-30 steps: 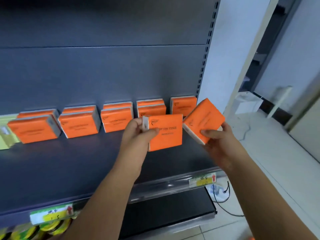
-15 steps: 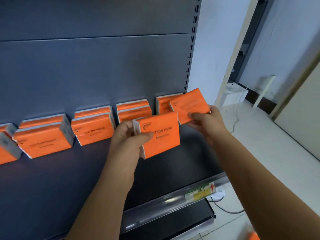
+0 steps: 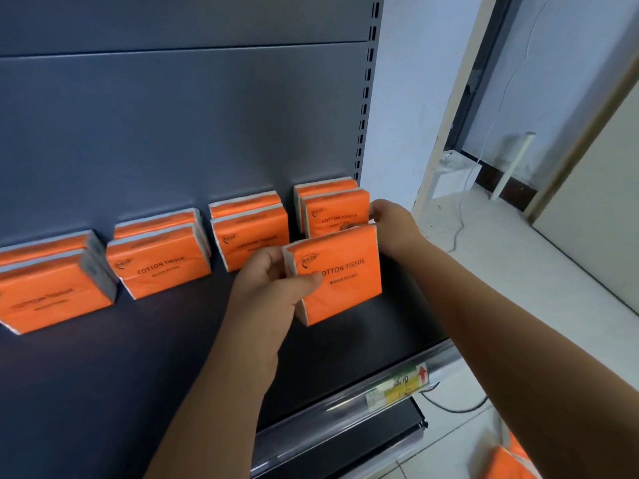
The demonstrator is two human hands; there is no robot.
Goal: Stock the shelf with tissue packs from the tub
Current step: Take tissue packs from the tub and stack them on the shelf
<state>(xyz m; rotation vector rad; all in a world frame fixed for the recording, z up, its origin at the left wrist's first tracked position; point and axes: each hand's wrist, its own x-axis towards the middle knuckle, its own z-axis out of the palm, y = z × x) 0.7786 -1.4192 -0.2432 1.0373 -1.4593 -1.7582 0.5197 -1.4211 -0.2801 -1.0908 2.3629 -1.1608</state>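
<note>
Grey shelf [image 3: 173, 357], orange packs [image 3: 159, 267] in rows.
Loose pack [image 3: 340, 281] is gripped by left hand [image 3: 269, 292]; end pack [image 3: 335, 210] is pinched by right hand [image 3: 392, 226].

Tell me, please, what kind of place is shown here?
Most likely a small shop, or a room set up like one. The dark metal shelf has a slotted upright at its side, its front rail carries a price label, and identical orange tissue packs stand in rows facing forward.
</note>
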